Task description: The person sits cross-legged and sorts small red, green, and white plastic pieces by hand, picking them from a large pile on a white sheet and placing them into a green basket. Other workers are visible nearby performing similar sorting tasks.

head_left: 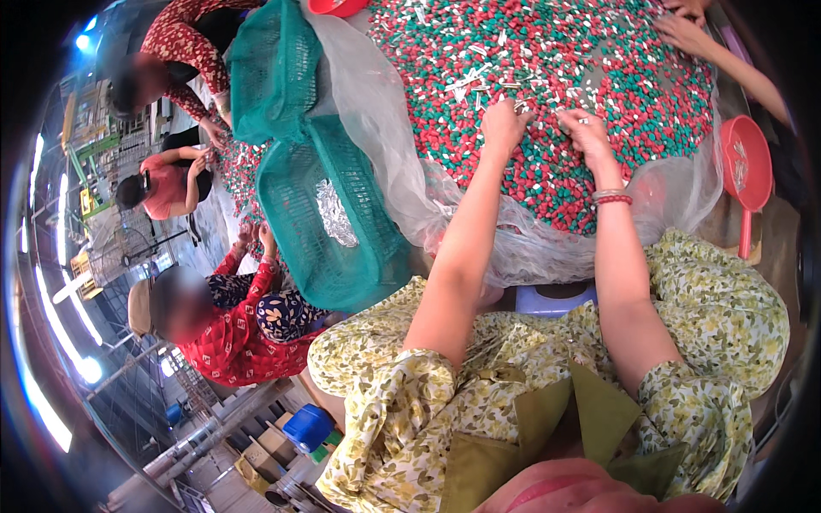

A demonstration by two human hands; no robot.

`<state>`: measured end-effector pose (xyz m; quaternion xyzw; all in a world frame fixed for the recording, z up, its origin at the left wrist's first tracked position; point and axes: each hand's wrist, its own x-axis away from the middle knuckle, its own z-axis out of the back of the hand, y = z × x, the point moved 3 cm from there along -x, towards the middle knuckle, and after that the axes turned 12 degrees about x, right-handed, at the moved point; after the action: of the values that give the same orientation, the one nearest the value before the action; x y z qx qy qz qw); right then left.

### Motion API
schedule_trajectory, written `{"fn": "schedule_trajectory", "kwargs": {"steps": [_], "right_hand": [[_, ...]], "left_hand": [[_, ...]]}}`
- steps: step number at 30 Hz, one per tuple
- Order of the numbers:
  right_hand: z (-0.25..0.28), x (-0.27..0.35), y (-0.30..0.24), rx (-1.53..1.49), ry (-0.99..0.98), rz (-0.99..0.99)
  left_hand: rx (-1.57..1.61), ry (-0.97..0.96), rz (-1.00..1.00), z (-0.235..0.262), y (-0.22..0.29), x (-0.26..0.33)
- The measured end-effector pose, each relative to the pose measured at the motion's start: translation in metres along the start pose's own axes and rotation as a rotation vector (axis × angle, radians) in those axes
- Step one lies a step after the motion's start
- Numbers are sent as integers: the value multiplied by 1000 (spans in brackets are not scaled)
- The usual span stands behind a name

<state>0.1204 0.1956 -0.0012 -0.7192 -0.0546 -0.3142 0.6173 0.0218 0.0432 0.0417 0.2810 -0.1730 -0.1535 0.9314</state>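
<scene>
Small red, green and white pieces (547, 184) lie spread in a wide layer in front of me. My left hand (505, 128) is over the middle of the layer, thumb and fingers drawn together, with a few slim white sticks beside the fingertips. Just to its right, my right hand (587, 137) is curled with the fingers pinched low over the pieces. Whatever either hand grips is too small to make out. More white sticks (466, 84) lie in a loose cluster beyond my left hand.
Translucent plastic sheeting (376, 111) borders the layer. At left stand green mesh baskets (295, 256), one holding a pile of clear-white pieces (335, 214). A red scoop (746, 158) lies at right. A co-worker's hands (684, 30) reach in at top right; other people sit at left.
</scene>
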Motion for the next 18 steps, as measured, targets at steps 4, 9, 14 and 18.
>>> {"fn": "schedule_trajectory", "kwargs": {"steps": [4, 9, 14, 18], "right_hand": [[17, -22, -21, -232, -89, 104], [4, -20, -58, 43, -230, 86], [-93, 39, -107, 798, -419, 266], [-134, 82, -128, 1108, -655, 516]], "left_hand": [[707, 94, 211, 22, -39, 26], [2044, -318, 395, 7, -27, 64], [2407, -325, 400, 5, -7, 98], [2618, -106, 364, 17, 2, 105]]}}
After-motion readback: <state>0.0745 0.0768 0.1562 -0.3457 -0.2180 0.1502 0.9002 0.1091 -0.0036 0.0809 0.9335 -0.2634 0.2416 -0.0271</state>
